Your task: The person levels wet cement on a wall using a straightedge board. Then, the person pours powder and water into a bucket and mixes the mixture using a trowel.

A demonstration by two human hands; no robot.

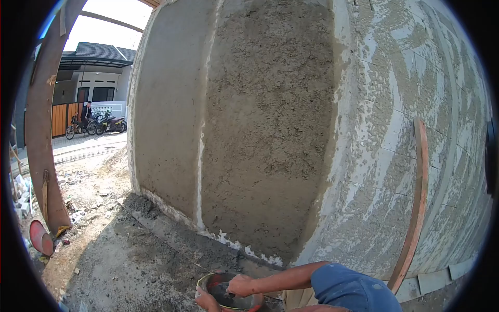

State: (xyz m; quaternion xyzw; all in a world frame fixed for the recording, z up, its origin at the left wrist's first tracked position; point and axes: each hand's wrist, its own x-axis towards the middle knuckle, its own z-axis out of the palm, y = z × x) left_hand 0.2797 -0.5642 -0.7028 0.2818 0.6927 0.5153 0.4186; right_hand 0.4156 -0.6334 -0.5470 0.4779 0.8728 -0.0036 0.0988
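Note:
At the bottom of the head view a round bucket (214, 281) with a dark inside and some red on its outside stands on the ground, with grey mortar in it. My left hand (207, 300) grips its near left rim. Over the opening, my right hand (241, 286) is closed in a fist, and a small dark part of something shows just under it. Its shape is too hidden to name. In front rises a wall with a wet, rough mortar panel (270, 104) and a smoother plastered panel (169, 104) to the left.
A wooden batten (419, 197) leans on the patchy wall at right. A wooden post (41, 125) stands at left, near a tipped red bucket (40, 238) and rubble. Fallen mortar lies along the wall's foot. Farther off are motorbikes (110, 123) and a person (86, 113).

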